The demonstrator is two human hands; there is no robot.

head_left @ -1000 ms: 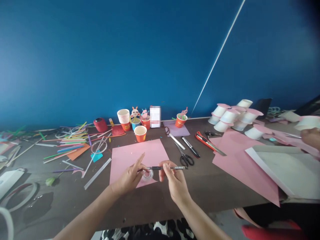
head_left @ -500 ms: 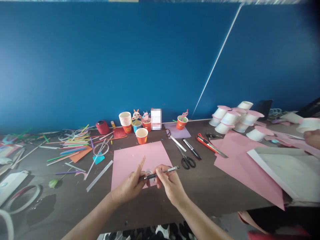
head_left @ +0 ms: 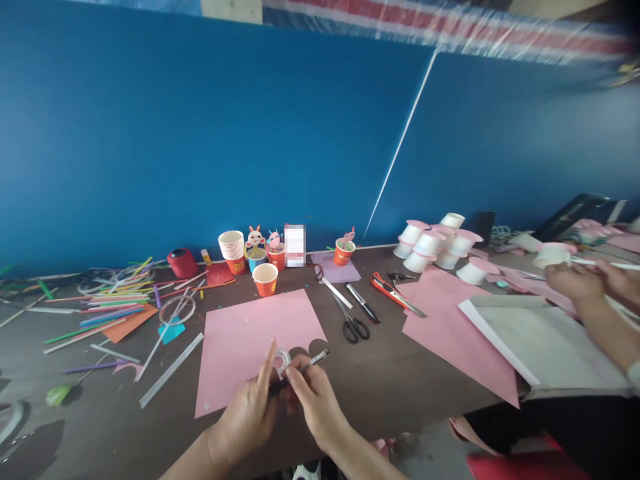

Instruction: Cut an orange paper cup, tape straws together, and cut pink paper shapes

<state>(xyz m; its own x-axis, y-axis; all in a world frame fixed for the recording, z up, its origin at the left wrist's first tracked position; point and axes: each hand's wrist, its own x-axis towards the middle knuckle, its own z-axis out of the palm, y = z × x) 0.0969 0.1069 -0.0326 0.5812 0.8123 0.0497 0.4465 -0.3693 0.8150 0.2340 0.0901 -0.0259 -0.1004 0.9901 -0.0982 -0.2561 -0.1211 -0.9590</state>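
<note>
A pen (head_left: 321, 357) with a dark front part and a clear, light rear lies between my two hands, above the lower edge of a pink paper sheet (head_left: 250, 327). My right hand (head_left: 317, 403) pinches it around the middle. Closed about its dark front end is my left hand (head_left: 250, 408), its index finger pointing up and away. The very tip is hidden by the left fingers. Just beyond the fingers, a small roll of clear tape (head_left: 283, 361) shows on the sheet. The sheet's right side has curved cut-outs.
An orange paper cup (head_left: 265, 280) stands behind the sheet. To its right lie black-handled scissors (head_left: 356, 329), a marker (head_left: 363, 303) and a red utility knife (head_left: 397, 295). Colourful straws (head_left: 115, 303) spread leftward. At the far right are another person's hands (head_left: 575, 280) and stacked white cups (head_left: 425, 247).
My view has swung rightward and tipped up a little. Both hands, with the pen, have come closer to the table's front edge, and the tape roll shows more plainly.
</note>
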